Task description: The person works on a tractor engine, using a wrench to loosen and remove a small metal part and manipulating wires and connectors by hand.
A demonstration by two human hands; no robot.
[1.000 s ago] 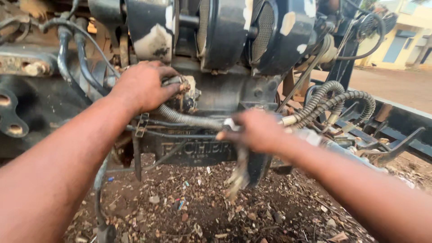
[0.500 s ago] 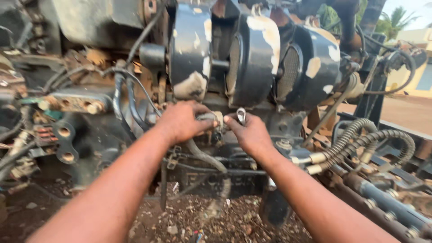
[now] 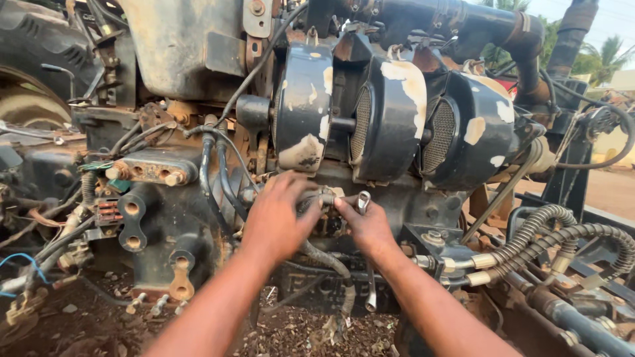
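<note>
No packages, labels, signs or screens are being shown clearly; only raised lettering, cast into the dark housing plate low at the centre, is being seen.

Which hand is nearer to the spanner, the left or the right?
Right. The right hand holds the spanner, whose top end sticks up above its fingers. The left hand is further left, on the hose, apart from the spanner.
</note>
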